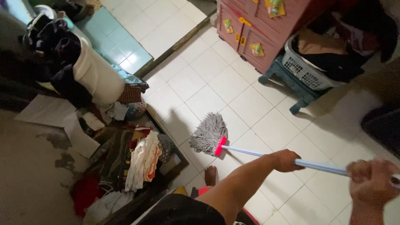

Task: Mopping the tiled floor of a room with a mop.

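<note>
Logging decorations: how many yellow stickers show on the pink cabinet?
5: on the pink cabinet, one top, one left, two small middle, one lower. Others may be out of frame.

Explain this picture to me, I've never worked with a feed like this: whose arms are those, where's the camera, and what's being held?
The single view comes from a camera on a person's head, looking down. Both arms are theirs. The left hand grips the pale blue mop handle midway; the right hand closes on its near end. The grey mop head rests on the white tiled floor. A bare foot shows below. Piled clothes lie left; a laundry basket sits on a blue stool beside a pink drawer cabinet.
</note>
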